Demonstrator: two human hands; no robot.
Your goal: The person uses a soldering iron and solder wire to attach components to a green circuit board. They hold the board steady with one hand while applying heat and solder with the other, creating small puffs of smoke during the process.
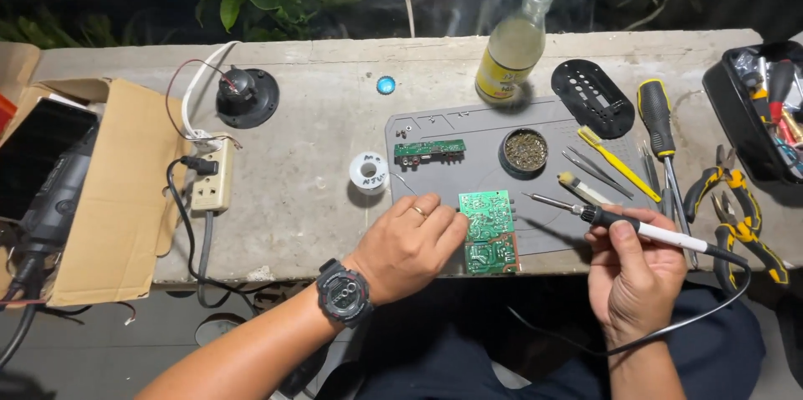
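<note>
Two bare hands work over a green circuit board (488,230) at the edge of a concrete bench.

Left hand (407,243), wristwatch (342,292) below it, pins the board's near-left edge under curled fingertips, steadying it on the grey mat (468,168). Right hand (631,270) grips a soldering iron (619,222) pen-style, tip poised just right of the board. Solder spool (368,172) lies beyond the left fingers; pliers (736,212) sit right of the iron.
</note>
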